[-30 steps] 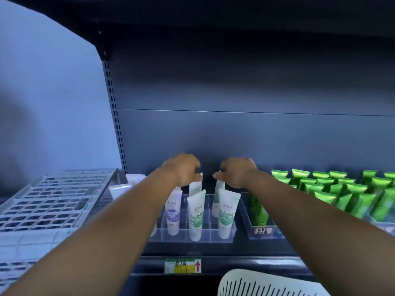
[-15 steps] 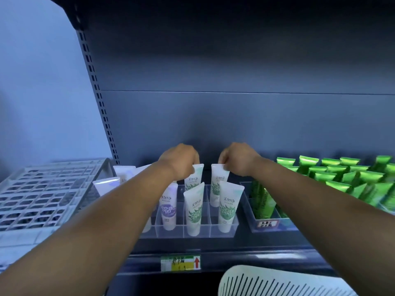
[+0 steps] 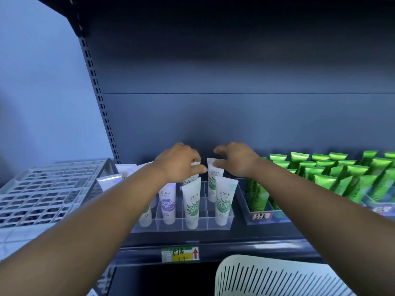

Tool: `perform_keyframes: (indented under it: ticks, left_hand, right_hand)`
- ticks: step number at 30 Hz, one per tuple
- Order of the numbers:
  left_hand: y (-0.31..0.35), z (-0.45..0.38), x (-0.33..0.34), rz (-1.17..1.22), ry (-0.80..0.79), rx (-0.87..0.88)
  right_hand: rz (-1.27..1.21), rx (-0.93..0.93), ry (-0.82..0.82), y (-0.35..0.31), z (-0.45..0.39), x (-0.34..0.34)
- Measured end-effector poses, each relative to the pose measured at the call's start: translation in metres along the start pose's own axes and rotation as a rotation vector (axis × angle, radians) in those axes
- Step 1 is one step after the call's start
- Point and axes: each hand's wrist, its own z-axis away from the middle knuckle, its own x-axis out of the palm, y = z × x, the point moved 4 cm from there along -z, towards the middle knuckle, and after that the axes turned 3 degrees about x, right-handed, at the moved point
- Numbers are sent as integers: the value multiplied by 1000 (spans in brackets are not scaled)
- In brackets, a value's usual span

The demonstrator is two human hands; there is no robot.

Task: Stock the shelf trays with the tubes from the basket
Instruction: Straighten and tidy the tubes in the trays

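Both of your hands were over the back of the clear divided tray point(image 3: 232, 184) near the shelf's point(image 3: 267, 238) front edge. Your left hand point(image 3: 179, 163) had its fingers curled down over the top of a white tube point(image 3: 190, 178) in the back row, its thumb reaching toward the next one; whether it actually gripped that tube I could not tell, since the hand hid the crimped end. Your right hand point(image 3: 237, 160) was half open, fingers spread and bent, with its thumb tip touching the crimped top of the back-row green-leaf tube point(image 3: 214, 176) (no closed grip on it). In the front row stood a purple-label tube point(image 3: 168, 205) and two more green-leaf tubes point(image 3: 192, 205), upright in their own compartments, each printed "maxam" under Chinese characters. To the right, a second tray held bright green tubes point(image 3: 258, 197) reading "Chamomile". A price label point(image 3: 180, 254) with a red arrow hung on the shelf's front edge, and the white slotted basket point(image 3: 267, 278) sat below it.
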Motion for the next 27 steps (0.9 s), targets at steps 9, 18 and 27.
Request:
perform_keyframes:
  ticks: [9,18,27]
  left_hand:
    - [13,28,14,-73,-109,-22]
    - [15,29,17,-28,-49,-28]
    - [12,29,18,3,-31,-23]
  right_hand:
    - [156,-60,-135,-12,39,8]
    - [104,-45,-38,-4,38,16]
    - [83,-35,-33,-10,43,15]
